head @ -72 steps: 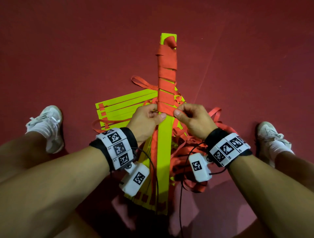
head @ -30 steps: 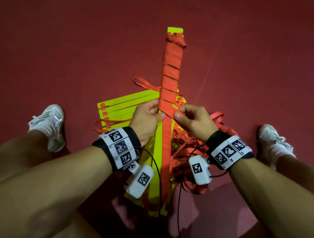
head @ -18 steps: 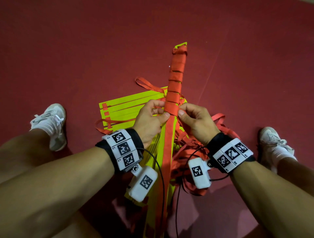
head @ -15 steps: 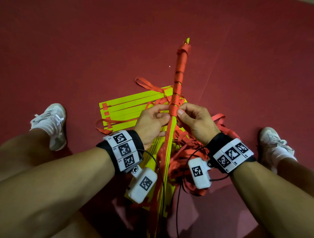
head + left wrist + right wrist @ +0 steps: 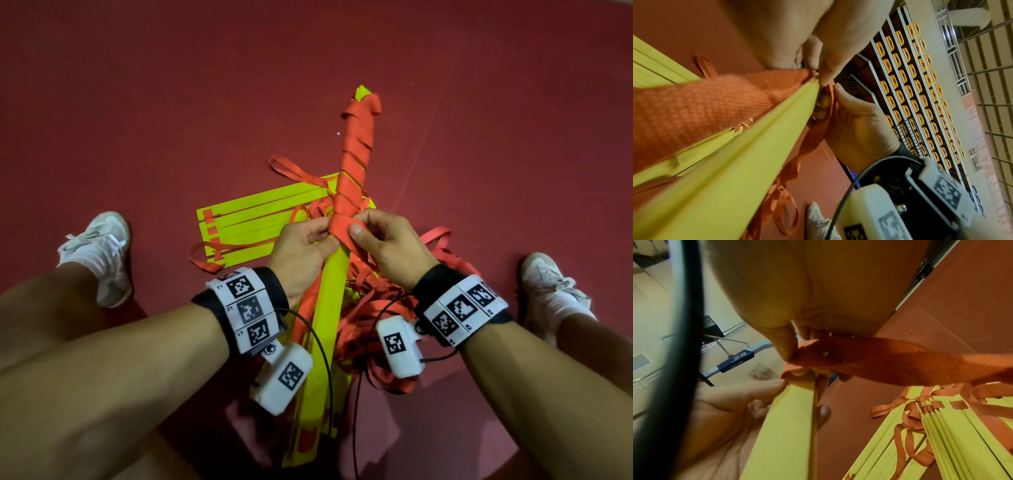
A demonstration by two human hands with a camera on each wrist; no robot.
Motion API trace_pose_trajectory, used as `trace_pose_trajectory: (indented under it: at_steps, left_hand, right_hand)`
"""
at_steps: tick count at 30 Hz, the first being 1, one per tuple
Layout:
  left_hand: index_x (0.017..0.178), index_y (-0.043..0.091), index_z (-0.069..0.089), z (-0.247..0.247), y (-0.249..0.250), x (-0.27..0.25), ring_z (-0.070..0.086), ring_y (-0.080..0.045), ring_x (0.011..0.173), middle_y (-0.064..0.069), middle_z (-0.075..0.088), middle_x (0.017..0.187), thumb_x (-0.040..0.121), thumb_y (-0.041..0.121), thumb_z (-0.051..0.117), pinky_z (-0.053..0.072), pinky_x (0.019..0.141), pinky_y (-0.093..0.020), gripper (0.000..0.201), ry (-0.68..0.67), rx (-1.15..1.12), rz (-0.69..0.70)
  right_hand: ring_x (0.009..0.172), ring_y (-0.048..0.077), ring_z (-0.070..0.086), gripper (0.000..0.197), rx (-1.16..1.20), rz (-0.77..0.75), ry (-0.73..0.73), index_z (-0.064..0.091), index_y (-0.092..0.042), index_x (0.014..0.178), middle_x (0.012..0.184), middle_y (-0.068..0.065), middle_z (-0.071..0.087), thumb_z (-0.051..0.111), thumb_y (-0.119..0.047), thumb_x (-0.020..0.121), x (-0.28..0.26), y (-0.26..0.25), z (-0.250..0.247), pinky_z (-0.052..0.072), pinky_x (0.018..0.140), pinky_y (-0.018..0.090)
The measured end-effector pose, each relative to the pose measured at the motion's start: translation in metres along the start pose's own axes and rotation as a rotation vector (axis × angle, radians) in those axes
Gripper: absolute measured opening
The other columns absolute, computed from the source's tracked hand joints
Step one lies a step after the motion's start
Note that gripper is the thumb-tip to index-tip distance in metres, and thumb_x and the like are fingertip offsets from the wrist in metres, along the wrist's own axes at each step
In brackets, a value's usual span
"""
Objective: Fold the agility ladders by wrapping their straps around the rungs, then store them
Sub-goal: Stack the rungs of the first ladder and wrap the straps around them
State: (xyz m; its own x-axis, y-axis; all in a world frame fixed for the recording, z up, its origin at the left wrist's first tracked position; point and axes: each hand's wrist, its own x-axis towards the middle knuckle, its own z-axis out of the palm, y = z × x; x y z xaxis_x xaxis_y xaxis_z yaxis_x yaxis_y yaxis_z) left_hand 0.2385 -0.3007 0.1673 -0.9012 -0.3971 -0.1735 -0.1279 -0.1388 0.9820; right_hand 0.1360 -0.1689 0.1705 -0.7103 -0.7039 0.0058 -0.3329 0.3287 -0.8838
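A dark red floor (image 5: 137, 102) carries everything, matte and even, with a thin pale line running across it on the far right. Flat on it lies a fan of yellow rungs (image 5: 260, 219), side by side, their left ends threaded with short red tabs. Loose red straps (image 5: 442, 253) lie on the floor beside and partly over the rungs, one loop curling out past their far edge and a thick tangle heaped to the right. Two white shoes stand on the floor, the left shoe (image 5: 99, 253) and the right shoe (image 5: 548, 284), well apart.
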Motion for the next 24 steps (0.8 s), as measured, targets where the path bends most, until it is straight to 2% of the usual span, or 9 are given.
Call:
trace_pose_trajectory:
  at_steps: [3,5,8,9,13,15,18,21,24]
  left_hand:
    - [0.099,0.022,0.075,0.0,-0.003,0.001,0.068,-0.027,0.091,-0.011,0.076,0.096,0.094,-0.009,0.054,0.055,0.093,-0.047,0.038,0.013,0.014,0.003]
    - [0.102,0.019,0.074,0.001,-0.003,0.003,0.069,-0.024,0.095,-0.014,0.075,0.103,0.095,-0.009,0.053,0.056,0.092,-0.043,0.035,0.025,0.01,0.008]
    - [0.103,0.015,0.073,0.0,0.002,0.004,0.07,-0.015,0.089,-0.011,0.075,0.101,0.096,-0.009,0.051,0.058,0.084,-0.03,0.033,0.018,-0.019,0.015]
    - [0.103,0.013,0.073,0.0,0.003,0.005,0.07,-0.016,0.089,-0.013,0.075,0.101,0.096,-0.01,0.051,0.058,0.084,-0.032,0.032,0.023,-0.032,0.013]
    - [0.107,0.006,0.074,-0.003,0.004,0.008,0.069,-0.039,0.099,-0.021,0.074,0.106,0.093,-0.004,0.057,0.052,0.098,-0.059,0.025,0.055,-0.079,0.007]
    - [0.104,0.009,0.076,-0.004,0.005,0.008,0.069,-0.041,0.098,-0.02,0.075,0.103,0.089,0.003,0.062,0.051,0.097,-0.064,0.021,0.058,-0.1,-0.002]
    - [0.099,0.015,0.079,-0.004,0.007,0.008,0.067,-0.036,0.088,-0.021,0.075,0.098,0.081,0.014,0.065,0.049,0.093,-0.07,0.023,0.052,-0.103,-0.007]
    - [0.104,0.013,0.077,-0.003,0.007,0.007,0.068,-0.039,0.092,-0.022,0.074,0.102,0.081,0.016,0.065,0.049,0.095,-0.067,0.026,0.047,-0.086,0.012]
    - [0.108,0.01,0.076,-0.004,0.005,0.006,0.069,-0.04,0.106,-0.016,0.076,0.105,0.086,0.007,0.062,0.051,0.1,-0.058,0.026,0.045,-0.043,0.044]
  right_hand:
    - [0.053,0.005,0.046,0.019,-0.076,0.022,0.017,0.064,-0.02,0.083,0.065,-0.008,0.057,0.06,-0.034,0.096,0.0,-0.001,0.0,0.037,0.054,0.028]
    - [0.047,0.002,0.041,0.026,-0.144,0.031,0.033,0.061,-0.018,0.078,0.06,-0.008,0.052,0.058,-0.032,0.099,-0.001,-0.001,0.0,0.033,0.05,0.023]
    - [0.046,0.004,0.04,0.032,-0.238,0.006,0.034,0.055,-0.019,0.074,0.058,-0.008,0.047,0.053,-0.037,0.101,-0.001,0.0,0.0,0.029,0.049,0.022]
    - [0.048,0.004,0.041,0.03,-0.253,0.001,0.031,0.056,-0.019,0.078,0.059,-0.009,0.047,0.053,-0.037,0.101,-0.001,0.0,0.001,0.03,0.05,0.023]
    - [0.054,0.01,0.044,0.009,-0.114,0.004,0.062,0.054,-0.021,0.096,0.065,-0.01,0.05,0.055,-0.029,0.1,0.0,0.002,0.002,0.041,0.059,0.035]
    - [0.059,0.013,0.049,0.007,-0.058,-0.024,0.092,0.051,-0.023,0.1,0.073,-0.012,0.054,0.058,-0.023,0.098,-0.001,0.002,0.001,0.044,0.061,0.039]
    - [0.065,0.006,0.053,0.012,-0.055,-0.08,0.105,0.052,-0.026,0.097,0.084,-0.014,0.058,0.062,-0.031,0.093,-0.003,0.0,0.003,0.045,0.064,0.033]
    - [0.082,0.008,0.062,0.023,-0.075,-0.117,0.136,0.053,-0.031,0.095,0.095,-0.008,0.061,0.061,-0.05,0.085,-0.005,-0.002,0.004,0.05,0.075,0.036]
    - [0.09,0.003,0.06,0.025,-0.147,-0.156,0.152,0.057,-0.029,0.092,0.098,-0.006,0.059,0.066,-0.051,0.083,-0.006,0.0,0.003,0.045,0.08,0.022]
